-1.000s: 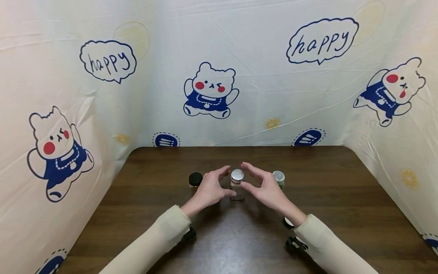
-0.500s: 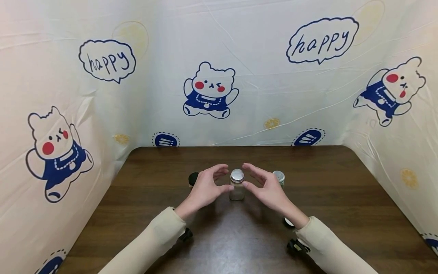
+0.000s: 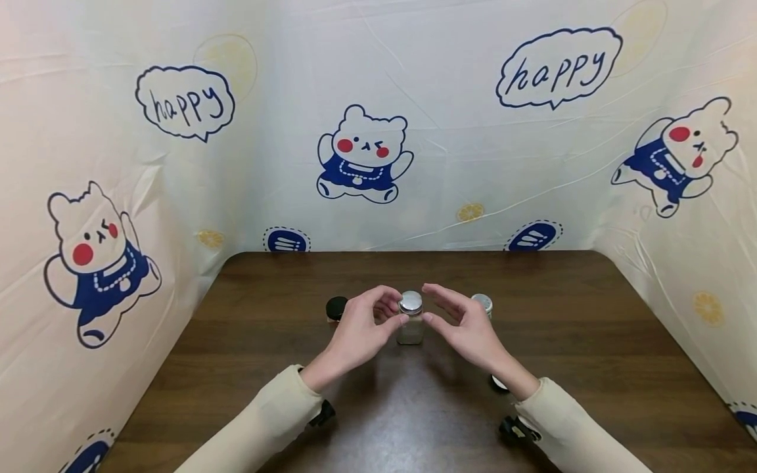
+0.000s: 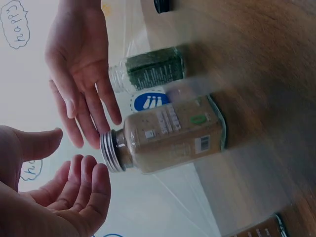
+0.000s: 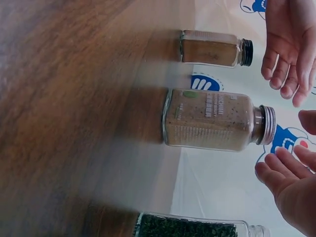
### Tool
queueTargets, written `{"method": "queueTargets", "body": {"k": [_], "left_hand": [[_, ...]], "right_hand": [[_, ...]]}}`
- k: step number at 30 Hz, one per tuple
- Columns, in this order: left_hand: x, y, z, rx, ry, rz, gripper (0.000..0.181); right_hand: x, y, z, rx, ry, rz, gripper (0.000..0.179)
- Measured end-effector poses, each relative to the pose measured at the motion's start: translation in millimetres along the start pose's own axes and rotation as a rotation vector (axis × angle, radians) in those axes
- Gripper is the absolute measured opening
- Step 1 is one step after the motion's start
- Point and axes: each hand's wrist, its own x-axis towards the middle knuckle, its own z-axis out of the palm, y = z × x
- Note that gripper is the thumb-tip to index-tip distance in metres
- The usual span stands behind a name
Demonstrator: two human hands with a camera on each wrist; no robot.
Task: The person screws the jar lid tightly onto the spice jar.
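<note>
A glass spice jar [image 3: 410, 333] of pale brown powder stands upright mid-table, with a silver screw lid [image 4: 112, 150]. Left of it, my left hand [image 3: 357, 332] has its thumb and loosely curved fingers close around the lid's side. In the left wrist view a gap shows between that thumb and the fingers. My right hand [image 3: 473, 332] is on the other side, fingers extended and thumb tip near the jar's neck. Neither hand grips anything. The jar's label [image 5: 210, 106] faces the right wrist camera.
Behind my left hand stands a black-lidded jar [image 3: 337, 307] of brown spice [image 5: 210, 52]. A jar of green herbs [image 4: 154, 67] with a holed top [image 3: 483, 302] is behind my right hand. A black-rimmed round cap [image 3: 499, 383] lies by the right wrist. Printed cloth [image 3: 437, 164] surrounds the table.
My left hand draws back a little to the left, then its fingers come in nearer the lid. The right hand shifts slightly right. The jar stays in place.
</note>
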Motion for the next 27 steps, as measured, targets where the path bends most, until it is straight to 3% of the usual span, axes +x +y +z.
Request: {"method": "queueTargets", "body": {"k": [11, 27], "left_hand": [[-12.0, 6.4, 10.6, -0.019, -0.088, 0.014, 0.014], [-17.1, 13.8, 32.6, -0.032, -0.150, 0.015, 0.014]], "right_hand": [[-6.9, -1.3, -3.1, -0.019, 0.024, -0.045, 0.043], [-20.9, -2.4, -10.5, -0.079, 0.029, -0.038, 0.042]]}}
